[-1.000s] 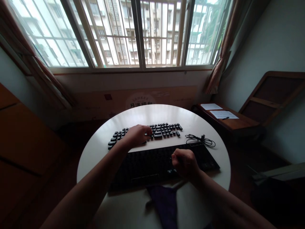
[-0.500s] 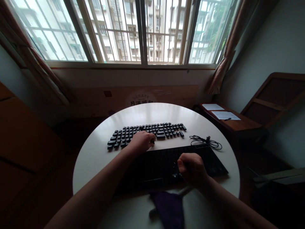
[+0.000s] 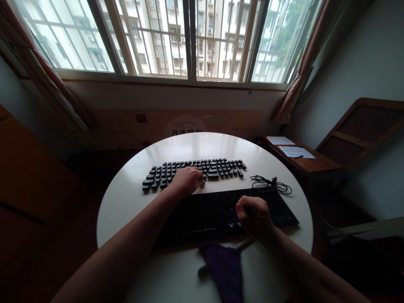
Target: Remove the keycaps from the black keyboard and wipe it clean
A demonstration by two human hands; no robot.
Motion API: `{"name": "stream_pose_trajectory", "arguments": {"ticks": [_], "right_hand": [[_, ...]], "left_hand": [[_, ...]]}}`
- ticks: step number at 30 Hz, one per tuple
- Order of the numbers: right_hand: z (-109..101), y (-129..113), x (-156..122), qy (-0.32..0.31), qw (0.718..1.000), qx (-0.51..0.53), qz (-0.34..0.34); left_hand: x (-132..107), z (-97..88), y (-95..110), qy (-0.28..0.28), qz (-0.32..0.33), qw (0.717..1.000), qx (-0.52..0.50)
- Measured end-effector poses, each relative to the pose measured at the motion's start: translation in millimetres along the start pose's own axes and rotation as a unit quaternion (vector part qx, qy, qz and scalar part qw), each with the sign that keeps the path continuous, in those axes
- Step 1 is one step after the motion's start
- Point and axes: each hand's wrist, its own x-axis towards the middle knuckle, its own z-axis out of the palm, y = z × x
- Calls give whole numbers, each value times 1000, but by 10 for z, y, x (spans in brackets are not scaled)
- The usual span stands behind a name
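My left hand reaches over rows of loose black keycaps laid out on the white round table. Its fingers are pinched at the front of the rows on a dark keycap. My right hand is closed in a fist above the black keyboard base, whose keys look mostly taken off. What the fist holds is hidden. A few keys sit on the base beside that hand. The base's left part lies under my left forearm.
A coiled black cable lies at the base's upper right. In front are a dark purple cloth and a small dark ridged object. A wooden side table holds papers and a pen. A barred window is behind.
The view has tilted slightly, so the table sits a little higher. My left hand stays at the keycaps, its fingertips shifted slightly. My right fist keeps its place over the base.
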Motion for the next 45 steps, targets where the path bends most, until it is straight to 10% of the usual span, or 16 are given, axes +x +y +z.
{"name": "stream_pose_trajectory", "arguments": {"ticks": [16, 26, 36, 45], "right_hand": [[-17, -14, 18, -7, 1000, -2, 5], [-74, -39, 29, 16, 999, 21, 29], [-150, -1, 27, 8, 981, 93, 172], [-27, -36, -157, -65, 943, 167, 280]], "left_hand": [[-10, -30, 37, 3, -27, 999, 17], [-242, -566, -83, 131, -136, 982, 22], [-436, -332, 790, -41, 53, 998, 20], [-345, -97, 846, -100, 101, 990, -3]]}}
